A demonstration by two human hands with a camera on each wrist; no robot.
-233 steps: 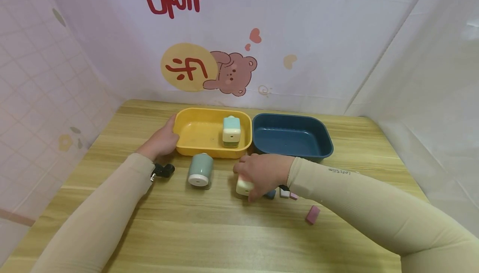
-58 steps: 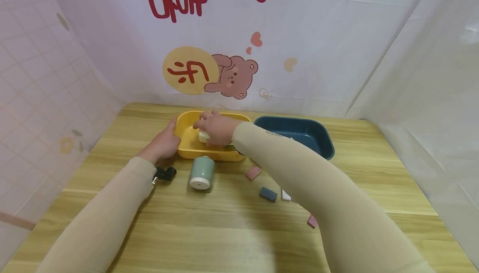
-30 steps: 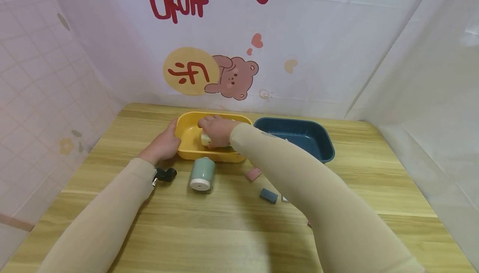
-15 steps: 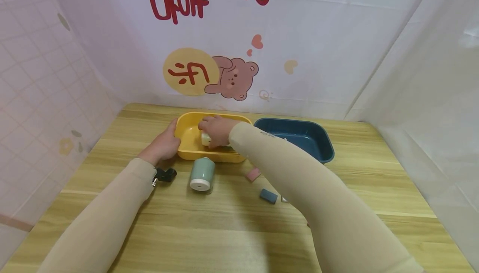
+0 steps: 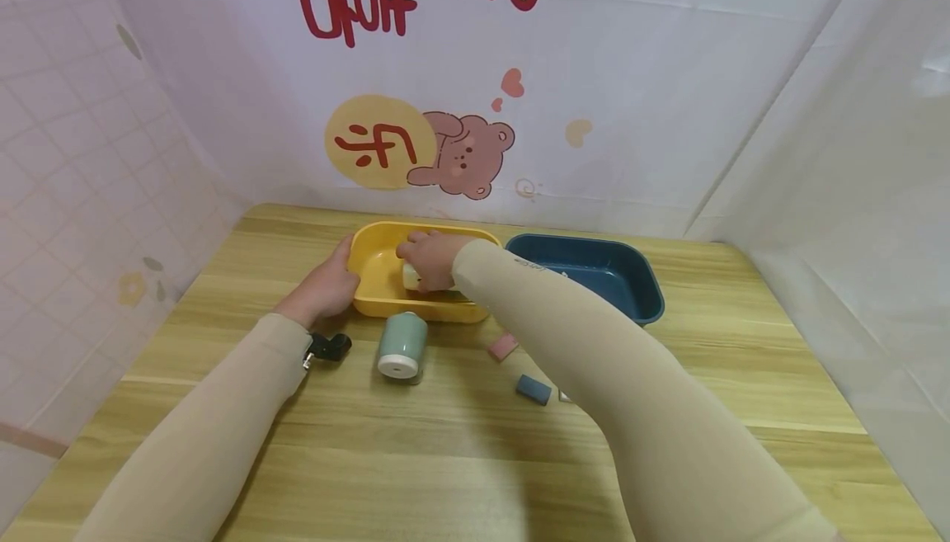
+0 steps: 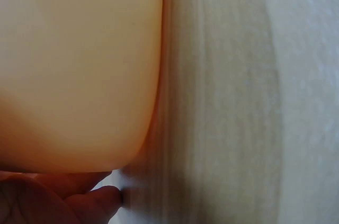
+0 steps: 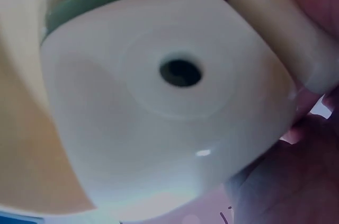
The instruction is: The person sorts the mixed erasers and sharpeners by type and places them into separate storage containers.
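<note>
My left hand [image 5: 330, 285] holds the left end of the yellow bin [image 5: 416, 309]. In the left wrist view its fingers [image 6: 95, 203] lie along the bin's wall [image 6: 79, 65]. Inside the bin my right hand [image 5: 432, 260] grips a pencil sharpener, whose cream end [image 5: 411, 276] shows below the fingers. The right wrist view has that cream sharpener [image 7: 280, 23] under the fingers, beside another sharpener [image 7: 132, 107] with a white front, a round hole and a green edge. In front of the bin lies a green pencil sharpener [image 5: 402, 342] with a white end.
A dark blue bin [image 5: 619, 266] adjoins the yellow one on the right. On the table are a pink eraser [image 5: 503, 346], a blue-grey eraser [image 5: 533, 389] and a white piece [image 5: 565, 398] partly under the right forearm. A patterned white cloth [image 5: 631, 72] rises behind the table.
Since the oldest frame the right hand has carried the pink-and-cream sharpener from the table into the yellow bin. Over the last second it shifts slightly rightward there. The left hand stays put.
</note>
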